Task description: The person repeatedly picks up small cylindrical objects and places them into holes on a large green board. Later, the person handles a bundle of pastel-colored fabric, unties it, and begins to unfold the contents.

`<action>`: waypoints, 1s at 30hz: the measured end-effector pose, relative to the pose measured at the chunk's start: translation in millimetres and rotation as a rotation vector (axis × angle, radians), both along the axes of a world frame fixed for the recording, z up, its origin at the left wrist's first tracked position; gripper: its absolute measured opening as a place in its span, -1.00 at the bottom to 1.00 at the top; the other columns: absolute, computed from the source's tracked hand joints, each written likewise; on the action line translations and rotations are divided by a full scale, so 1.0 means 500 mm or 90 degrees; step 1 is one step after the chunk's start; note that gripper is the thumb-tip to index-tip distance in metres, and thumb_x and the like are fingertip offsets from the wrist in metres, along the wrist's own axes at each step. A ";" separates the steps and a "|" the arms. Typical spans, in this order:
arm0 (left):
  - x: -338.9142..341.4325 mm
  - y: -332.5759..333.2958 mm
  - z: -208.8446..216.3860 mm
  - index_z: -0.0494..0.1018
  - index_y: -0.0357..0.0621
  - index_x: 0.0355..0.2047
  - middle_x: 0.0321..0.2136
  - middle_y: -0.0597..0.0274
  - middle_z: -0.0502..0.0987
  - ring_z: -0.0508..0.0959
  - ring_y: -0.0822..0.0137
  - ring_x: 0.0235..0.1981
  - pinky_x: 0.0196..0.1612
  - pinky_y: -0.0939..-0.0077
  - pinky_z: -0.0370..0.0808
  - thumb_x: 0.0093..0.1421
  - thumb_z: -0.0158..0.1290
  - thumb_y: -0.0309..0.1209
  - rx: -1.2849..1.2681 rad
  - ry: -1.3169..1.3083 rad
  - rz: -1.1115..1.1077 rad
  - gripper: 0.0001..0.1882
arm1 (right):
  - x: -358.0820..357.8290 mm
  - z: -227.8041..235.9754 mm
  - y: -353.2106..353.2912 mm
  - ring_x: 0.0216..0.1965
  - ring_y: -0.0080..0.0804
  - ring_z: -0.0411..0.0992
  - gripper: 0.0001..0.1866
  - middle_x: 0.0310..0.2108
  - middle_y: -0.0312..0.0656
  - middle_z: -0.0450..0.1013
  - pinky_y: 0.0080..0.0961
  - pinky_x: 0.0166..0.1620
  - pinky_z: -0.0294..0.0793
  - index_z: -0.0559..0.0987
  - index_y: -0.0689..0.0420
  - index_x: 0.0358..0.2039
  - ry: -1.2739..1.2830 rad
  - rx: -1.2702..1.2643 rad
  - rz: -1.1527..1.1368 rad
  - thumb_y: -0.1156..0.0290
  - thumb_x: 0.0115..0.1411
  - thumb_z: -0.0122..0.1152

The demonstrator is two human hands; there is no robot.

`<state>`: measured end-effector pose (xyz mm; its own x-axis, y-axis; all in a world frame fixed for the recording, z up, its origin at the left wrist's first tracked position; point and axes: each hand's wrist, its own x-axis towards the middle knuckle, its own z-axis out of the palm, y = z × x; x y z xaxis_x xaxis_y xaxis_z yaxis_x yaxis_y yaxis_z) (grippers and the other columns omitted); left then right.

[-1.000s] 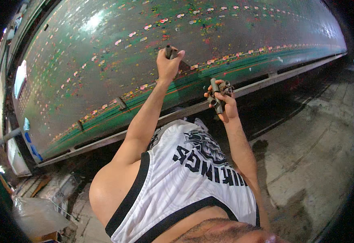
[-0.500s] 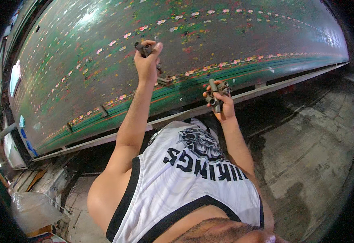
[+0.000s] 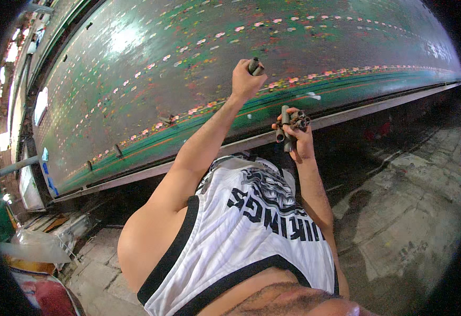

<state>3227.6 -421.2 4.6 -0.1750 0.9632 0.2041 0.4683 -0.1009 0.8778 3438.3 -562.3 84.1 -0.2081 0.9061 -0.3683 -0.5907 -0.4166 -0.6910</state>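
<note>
My left hand (image 3: 247, 83) is closed round short dark-grey tubes (image 3: 254, 65), whose open ends stick out past the thumb. It is above the long green-and-grey table, just beyond the near row of coloured spots. To its right, my right hand (image 3: 302, 141) grips a bundle of similar grey tubes (image 3: 285, 116) near the table's front edge. Some of that bundle is hidden by the fingers. Further left, more small grey pieces lie on the table: a tube (image 3: 118, 150), another piece (image 3: 89, 166) and a small piece (image 3: 166, 120).
The long table (image 3: 209, 68) carries rows of small coloured spots and has a pale metal rail (image 3: 341, 117) along its near edge. Concrete floor (image 3: 399, 210) lies behind me to the right. Clear plastic sheeting (image 3: 40, 245) sits at the lower left.
My left hand has moved right, nearer my right hand, with tubes still in it. The view has shifted along the table. A small piece formerly beside my left wrist now lies well to its left.
</note>
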 end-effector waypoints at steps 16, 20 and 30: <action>0.108 -0.011 0.104 0.55 -0.12 -0.16 -0.35 0.31 0.56 0.51 0.45 -0.42 -0.50 0.53 0.40 0.18 0.36 -0.46 -0.241 -0.798 0.188 -0.75 | 0.539 0.011 0.167 -0.13 -0.14 0.65 -0.50 -0.11 -0.12 0.57 -0.40 -0.40 0.68 0.55 0.05 0.14 -0.103 -0.027 -0.098 0.59 0.16 0.33; 0.265 0.034 0.069 0.58 -0.21 -0.07 -0.24 0.20 0.58 0.59 0.27 -0.30 -0.38 0.45 0.50 0.26 0.31 -0.38 -0.308 -0.824 0.089 -0.72 | 0.568 -0.017 0.278 -0.16 -0.20 0.64 -0.51 -0.12 -0.12 0.59 -0.32 -0.29 0.69 0.57 0.04 0.12 -0.094 0.010 -0.081 0.58 0.14 0.35; 0.602 0.272 0.056 0.56 -0.18 0.02 0.01 -0.09 0.45 0.56 -0.14 0.00 0.06 0.08 0.58 0.27 0.32 -0.28 -0.144 0.057 -0.042 -0.62 | 0.671 -0.044 0.556 -0.18 -0.24 0.63 -0.57 -0.15 -0.17 0.60 -0.34 -0.23 0.65 0.58 0.03 0.10 -0.091 -0.079 -0.052 0.53 0.21 0.35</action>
